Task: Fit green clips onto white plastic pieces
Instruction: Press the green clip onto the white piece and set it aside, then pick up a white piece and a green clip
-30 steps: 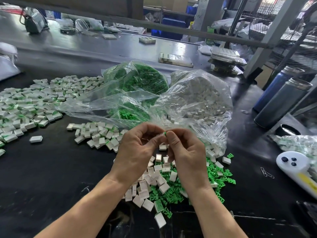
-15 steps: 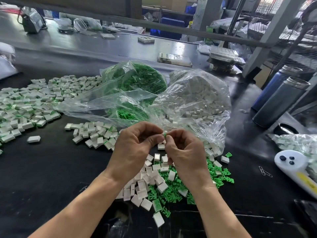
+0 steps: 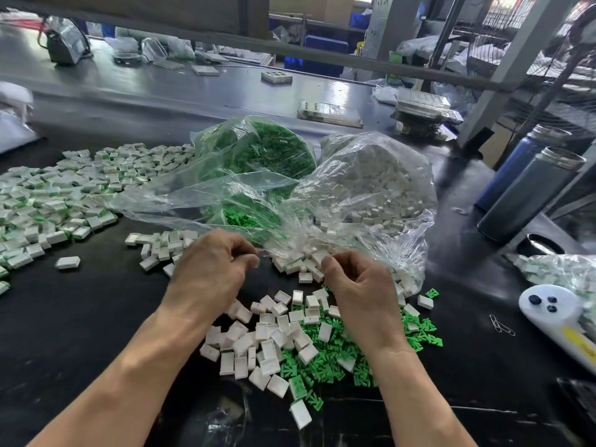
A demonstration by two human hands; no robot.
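My left hand (image 3: 213, 269) hovers above the table with its fingers curled and thumb pressed to the forefinger. It pinches a small white piece that the fingers almost wholly hide. My right hand (image 3: 358, 285) hangs a hand's width to the right, fingers curled, with nothing visible in it. Below both hands lie loose white plastic pieces (image 3: 267, 337) and, to their right, green clips (image 3: 325, 366). Behind the hands an open clear bag of white pieces (image 3: 371, 185) and a bag of green clips (image 3: 258, 150) slump on the black table (image 3: 80, 317).
A wide heap of fitted white-and-green pieces (image 3: 48, 201) covers the left of the table. Two metal flasks (image 3: 529, 195) stand at the right. A white handheld device (image 3: 554, 314) and paper clips (image 3: 501, 325) lie at the right edge, with another small bag of pieces (image 3: 561, 269) behind them.
My hands, which pressed a clip and a piece together fingertip to fingertip, have come apart. The left moved left, the right moved right and down.
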